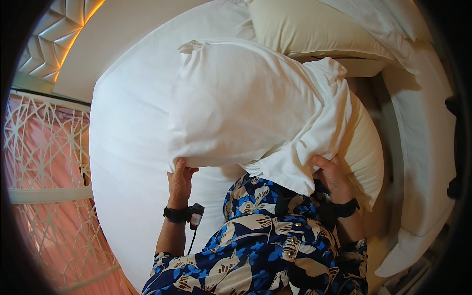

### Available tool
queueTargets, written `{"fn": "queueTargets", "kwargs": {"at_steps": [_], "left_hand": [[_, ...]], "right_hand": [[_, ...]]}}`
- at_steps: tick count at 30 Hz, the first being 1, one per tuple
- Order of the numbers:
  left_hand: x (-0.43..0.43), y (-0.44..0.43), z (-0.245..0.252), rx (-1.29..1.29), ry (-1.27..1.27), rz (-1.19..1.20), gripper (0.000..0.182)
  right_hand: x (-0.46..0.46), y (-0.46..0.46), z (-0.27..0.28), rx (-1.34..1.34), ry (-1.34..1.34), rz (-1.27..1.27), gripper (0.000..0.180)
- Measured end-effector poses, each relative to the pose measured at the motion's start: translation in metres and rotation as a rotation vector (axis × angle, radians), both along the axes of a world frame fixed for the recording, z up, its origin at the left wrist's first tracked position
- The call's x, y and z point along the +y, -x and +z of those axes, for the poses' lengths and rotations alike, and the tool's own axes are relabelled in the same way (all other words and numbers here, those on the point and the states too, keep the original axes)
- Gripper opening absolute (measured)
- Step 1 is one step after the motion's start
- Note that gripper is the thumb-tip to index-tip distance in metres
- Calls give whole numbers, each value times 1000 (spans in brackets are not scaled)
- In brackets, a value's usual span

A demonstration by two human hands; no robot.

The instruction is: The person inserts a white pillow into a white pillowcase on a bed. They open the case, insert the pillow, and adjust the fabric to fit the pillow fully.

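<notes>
A cream pillow [363, 147] is mostly inside a white pillowcase [243, 99], lying across the bed in front of me. Its bare end sticks out on the right, past the case's bunched opening. At the lower left corner of the case, my left hand [180, 182] pinches the fabric with thumb and fingers. My right hand [332, 175] grips the loose fabric near the opening, beside the exposed pillow. Some of its fingers are hidden behind the cloth.
The bed [125, 147] wears a smooth white sheet. Another cream pillow [313, 31] lies at the top, with white bedding [420, 121] along the right. A white lattice screen [48, 143] before a pink curtain stands left, below a padded wall panel [55, 40].
</notes>
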State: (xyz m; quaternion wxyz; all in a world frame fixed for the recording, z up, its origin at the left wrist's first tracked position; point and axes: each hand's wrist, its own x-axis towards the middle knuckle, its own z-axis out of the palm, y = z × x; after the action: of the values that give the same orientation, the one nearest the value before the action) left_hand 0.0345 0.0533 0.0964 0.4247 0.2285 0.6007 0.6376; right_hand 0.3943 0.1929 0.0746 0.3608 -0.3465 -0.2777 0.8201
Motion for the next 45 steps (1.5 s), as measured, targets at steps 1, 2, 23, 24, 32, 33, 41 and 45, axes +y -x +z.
{"fn": "queueTargets", "kwargs": {"at_steps": [1, 2, 23, 24, 32, 33, 41, 45], "left_hand": [[-2, 0, 2, 10, -8, -17, 32], [-2, 0, 4, 20, -16, -37, 32], [91, 54, 39, 135, -346, 324, 30], [94, 61, 52, 201, -339, 345, 29], [136, 63, 115, 16, -317, 347, 33], [138, 59, 115, 128, -323, 329, 33], [152, 105, 99, 269, -306, 210, 35], [151, 161, 96, 125, -280, 62, 38]], "right_hand": [[-1, -1, -3, -1, -7, 1, 49], [-3, -3, -12, -8, 9, 4, 50], [-15, -4, 10, 170, -154, -320, 35], [-15, -3, 30, 54, -114, -407, 35], [-30, -72, 33, -353, -300, -704, 43], [-29, -102, 10, -331, -133, -756, 43], [-40, -131, 50, -380, -70, -929, 42], [-55, -147, 96, -622, -392, -966, 41]]}}
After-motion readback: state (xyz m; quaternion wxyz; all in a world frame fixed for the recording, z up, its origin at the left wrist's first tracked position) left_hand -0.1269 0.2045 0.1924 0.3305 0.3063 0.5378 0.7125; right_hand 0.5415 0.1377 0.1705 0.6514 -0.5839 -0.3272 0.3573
